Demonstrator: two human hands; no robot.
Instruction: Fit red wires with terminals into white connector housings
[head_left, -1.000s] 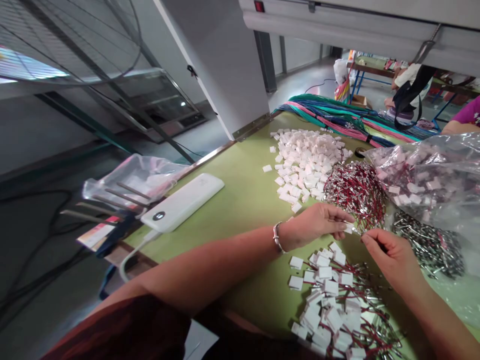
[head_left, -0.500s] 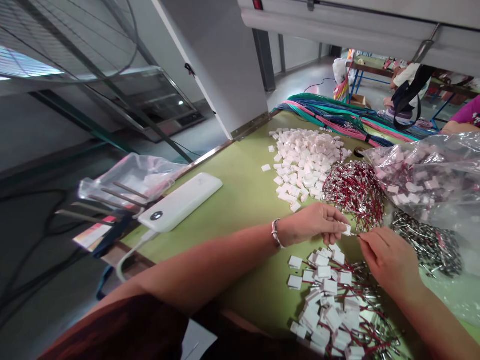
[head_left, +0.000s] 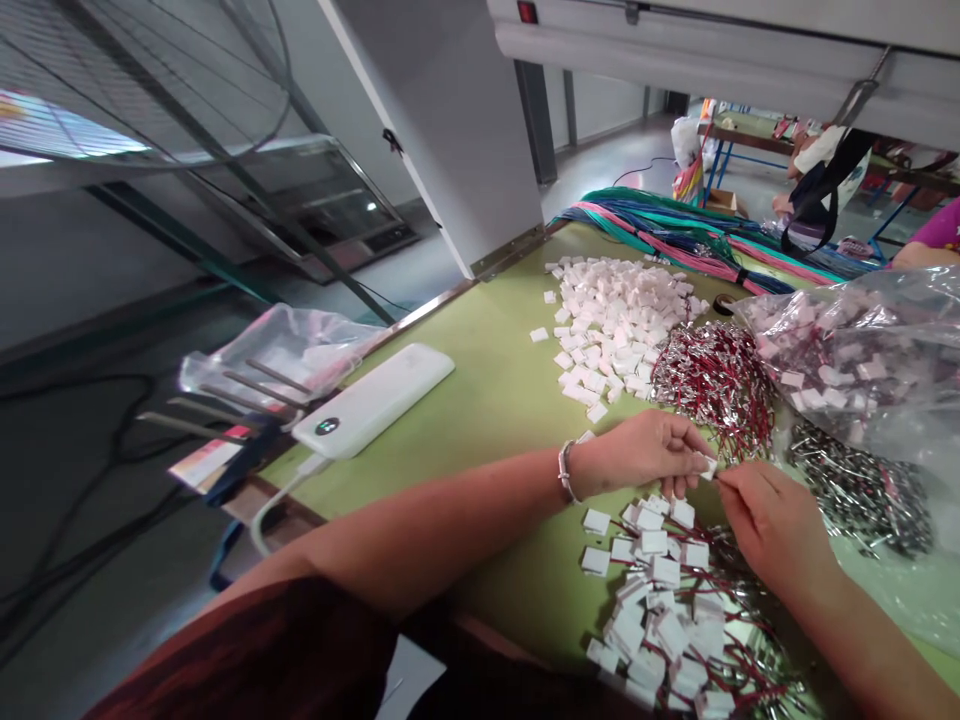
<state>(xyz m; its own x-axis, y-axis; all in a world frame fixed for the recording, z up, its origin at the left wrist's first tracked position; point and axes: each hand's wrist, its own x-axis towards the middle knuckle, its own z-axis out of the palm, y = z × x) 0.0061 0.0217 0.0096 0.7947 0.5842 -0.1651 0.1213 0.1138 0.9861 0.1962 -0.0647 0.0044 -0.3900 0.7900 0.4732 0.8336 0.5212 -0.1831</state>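
Observation:
My left hand (head_left: 660, 452) is closed, pinching a small white plastic connector housing (head_left: 708, 467) between thumb and fingertips. Against its right side, my right hand (head_left: 776, 515) is closed in a pinch on a thin crimped wire, mostly hidden by the fingers. Below both hands lies a heap of white housings with red and dark wires (head_left: 652, 571). Loose white housings (head_left: 619, 310) are piled beyond my left hand. Next to them sits a bundle of short red wires with metal terminals (head_left: 716, 385). Dark wires with terminals (head_left: 862, 490) lie right of my right hand.
A clear plastic bag of wired housings (head_left: 847, 350) stands at the right. Long green, blue and pink cables (head_left: 675, 240) run along the back. On the left are a white power bank (head_left: 375, 400) with a cable and metal prongs (head_left: 225, 410). A co-worker sits far back.
The wire end and the white housing have come closer together between my fingers, and the gap between my hands has narrowed. The whole view has shifted slightly.

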